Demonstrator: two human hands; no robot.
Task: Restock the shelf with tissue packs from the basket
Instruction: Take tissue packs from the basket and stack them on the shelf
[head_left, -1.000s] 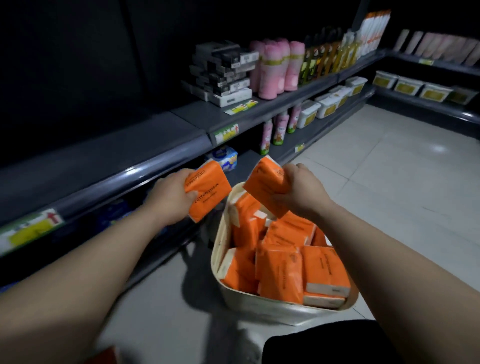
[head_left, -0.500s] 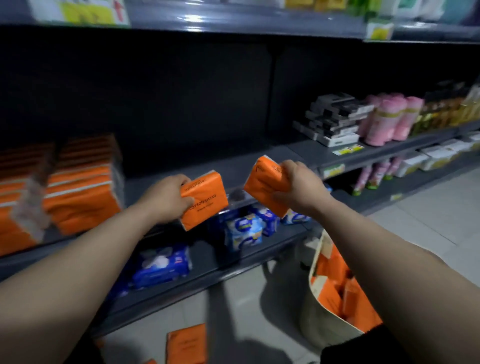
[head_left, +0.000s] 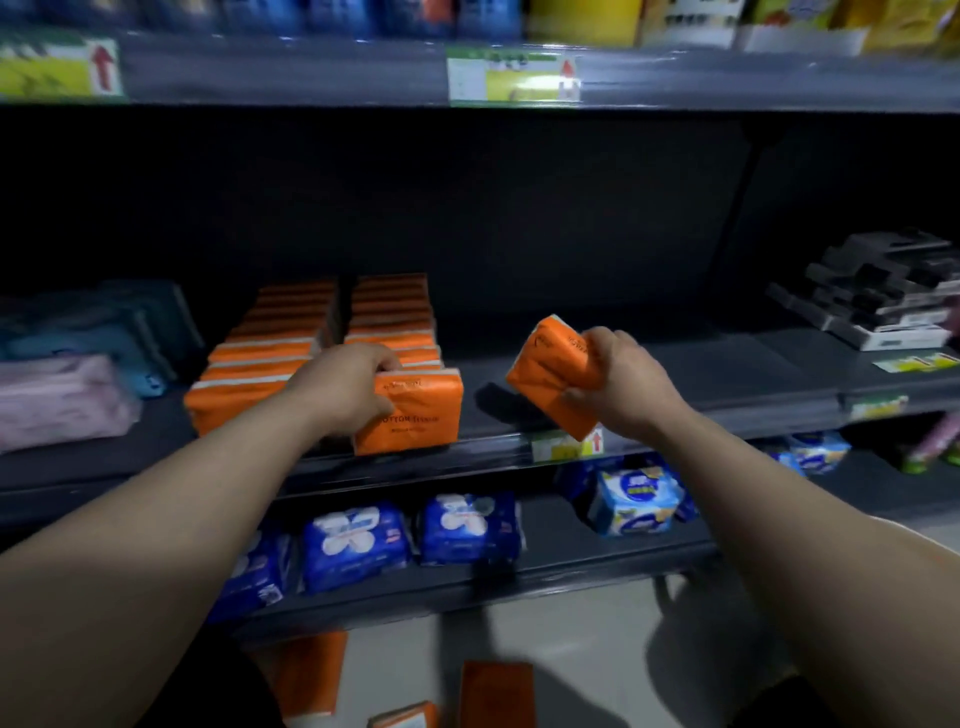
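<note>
Now, L hand (head_left: 345, 387) grips plastic-wrapped orange pack (head_left: 415, 415), R hand (head_left: 621, 387) squeezes 2nd pack (head_left: 550, 364)

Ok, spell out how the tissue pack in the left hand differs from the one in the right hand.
The left pack, gripped by the left hand, stands level against the front of the orange rows; the right pack, gripped by the right hand, is tilted on a corner. The left pack seems to rest on the shelf; the right pack is held in the air above it. Both are orange packs of the same kind.
</note>
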